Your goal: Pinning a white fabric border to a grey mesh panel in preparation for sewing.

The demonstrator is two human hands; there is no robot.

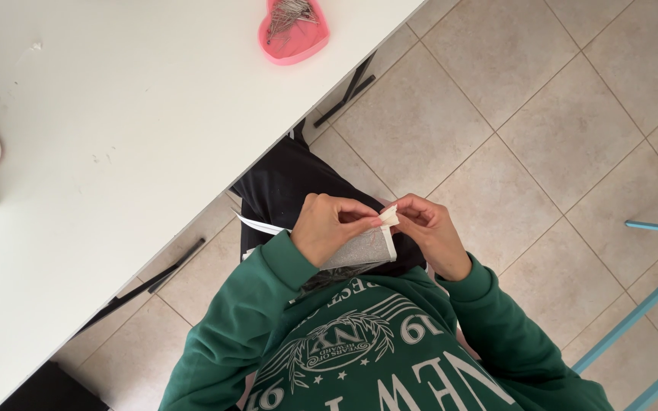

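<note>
I looked down over my lap, beside the long edge of the white desk (116, 152). My left hand (327, 228) and right hand (432, 232) met over a grey piece of fabric (359, 250) with a pale edge. The left hand's fingers were pressed together, pinching a small cream fold of the fabric's edge (388, 216); the right hand's fingertips pinched the same fold from the other side.

I judged the step in hand to be folding or pinning that edge. Whatever came next would call for a steady pinch, so the fold did not slip.

A pink heart-shaped dish (292, 30) of pins sat near the desk's far edge, well apart from my hands. Whether a pin sat between my fingers, I could not tell. Most of the fabric was hidden beneath my left hand.
</note>
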